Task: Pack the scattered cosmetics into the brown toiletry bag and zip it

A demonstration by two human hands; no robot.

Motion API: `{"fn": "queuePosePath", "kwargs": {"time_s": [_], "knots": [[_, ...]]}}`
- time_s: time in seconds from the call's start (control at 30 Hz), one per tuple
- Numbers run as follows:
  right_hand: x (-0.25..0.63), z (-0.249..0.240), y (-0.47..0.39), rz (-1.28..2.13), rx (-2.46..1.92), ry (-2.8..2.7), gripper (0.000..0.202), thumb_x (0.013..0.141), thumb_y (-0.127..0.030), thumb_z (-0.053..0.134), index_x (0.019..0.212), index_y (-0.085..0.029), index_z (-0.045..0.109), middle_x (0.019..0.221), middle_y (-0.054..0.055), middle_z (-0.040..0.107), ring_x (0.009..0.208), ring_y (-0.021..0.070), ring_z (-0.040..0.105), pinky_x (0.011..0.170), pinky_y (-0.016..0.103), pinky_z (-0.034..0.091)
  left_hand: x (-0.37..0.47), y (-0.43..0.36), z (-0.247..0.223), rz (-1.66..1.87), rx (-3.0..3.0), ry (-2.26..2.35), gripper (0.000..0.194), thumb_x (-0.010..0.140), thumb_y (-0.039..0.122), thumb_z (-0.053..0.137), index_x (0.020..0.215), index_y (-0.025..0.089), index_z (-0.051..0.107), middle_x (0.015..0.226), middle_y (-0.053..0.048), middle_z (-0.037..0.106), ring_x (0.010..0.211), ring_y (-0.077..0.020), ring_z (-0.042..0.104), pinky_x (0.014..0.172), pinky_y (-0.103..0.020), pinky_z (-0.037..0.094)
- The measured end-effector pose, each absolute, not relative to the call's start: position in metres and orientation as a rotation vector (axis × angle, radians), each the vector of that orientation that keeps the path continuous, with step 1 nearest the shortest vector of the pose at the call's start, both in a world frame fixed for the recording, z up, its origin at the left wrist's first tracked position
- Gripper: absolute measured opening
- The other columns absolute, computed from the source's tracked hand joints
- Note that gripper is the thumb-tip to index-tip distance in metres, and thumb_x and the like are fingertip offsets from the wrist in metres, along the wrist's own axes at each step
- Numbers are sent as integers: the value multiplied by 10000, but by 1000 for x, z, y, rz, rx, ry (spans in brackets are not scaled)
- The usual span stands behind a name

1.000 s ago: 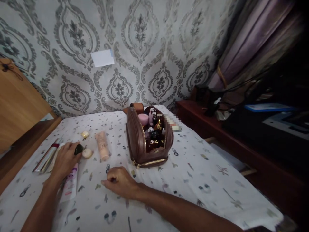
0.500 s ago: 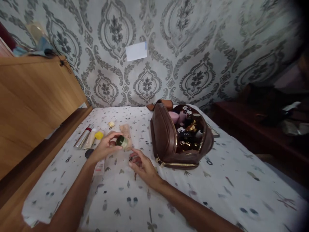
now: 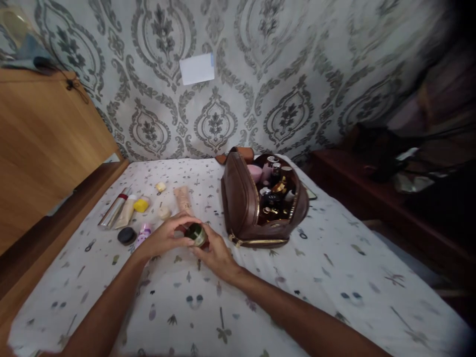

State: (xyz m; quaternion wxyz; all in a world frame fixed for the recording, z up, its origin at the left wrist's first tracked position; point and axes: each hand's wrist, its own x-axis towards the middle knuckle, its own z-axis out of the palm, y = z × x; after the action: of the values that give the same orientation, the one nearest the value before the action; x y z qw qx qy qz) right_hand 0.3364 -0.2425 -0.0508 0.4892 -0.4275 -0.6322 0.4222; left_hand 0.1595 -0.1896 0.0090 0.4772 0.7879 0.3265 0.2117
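Note:
A small round jar (image 3: 196, 234) with a dark green top and a paler greenish side is tilted between my two hands. My left hand (image 3: 169, 234) grips it from the left, thumb below and fingers above. On its right side the fingers of my right hand (image 3: 215, 252) close round the jar. Just behind the hands lies a peach-coloured tube (image 3: 182, 199). A cream round item (image 3: 164, 212) is behind my left hand, and a purple-and-white item (image 3: 143, 233) is partly hidden by that hand. A black round lid or jar (image 3: 127, 236) sits to the left.
An open brown bag (image 3: 238, 198) full of cosmetics stands right of my hands. Silver and red tubes (image 3: 114, 208), a beige tube (image 3: 125, 212), a yellow item (image 3: 141, 205) and a small pale yellow piece (image 3: 160, 187) lie at the left. A wooden panel (image 3: 48, 144) borders the left side.
My right hand has moved in and now holds the jar together with my left hand. The view has shifted, and the cream item and purple-and-white item have come into sight.

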Motion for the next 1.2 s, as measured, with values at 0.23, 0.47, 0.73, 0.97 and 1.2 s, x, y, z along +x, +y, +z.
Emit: {"fn": "queuePosePath", "kwargs": {"time_s": [0.23,0.47,0.73,0.97,1.2], "knots": [[337,-51,-244,883,-1129,-1618,412,701,-179,721,1096,-176,605,999,36,625,939,198,599,841,313,488,158,-186,2,549,2064,853,426,806,402,687,1201,243,668,1163,-73,672,1078,-264,611,948,-351,480],[345,-39,-248,944,-1143,-1589,552,658,-223,771,1181,-217,593,1076,36,633,1007,221,617,874,337,493,162,-186,-5,624,2096,916,435,749,445,732,1131,241,697,1083,-67,706,1006,-272,631,909,-365,499],[368,4,-263,1237,-849,-1443,572,675,-225,774,1208,-223,566,1039,16,679,955,176,634,862,295,497,168,-190,0,952,1872,947,497,900,596,513,1151,193,659,975,-88,690,898,-241,644,794,-329,535],[428,79,-282,1164,-796,-1466,457,734,-232,779,1139,-236,567,1002,12,659,952,175,649,885,338,527,224,-201,33,941,2352,944,355,994,389,404,1194,202,630,1034,-87,640,973,-233,604,818,-327,508],[490,130,-247,839,-952,-1446,436,693,-404,822,1022,-236,591,1057,9,675,1001,194,672,881,379,535,286,-215,50,577,3190,895,638,852,8,392,1408,316,444,972,-62,499,854,-222,542,706,-321,501]]}}
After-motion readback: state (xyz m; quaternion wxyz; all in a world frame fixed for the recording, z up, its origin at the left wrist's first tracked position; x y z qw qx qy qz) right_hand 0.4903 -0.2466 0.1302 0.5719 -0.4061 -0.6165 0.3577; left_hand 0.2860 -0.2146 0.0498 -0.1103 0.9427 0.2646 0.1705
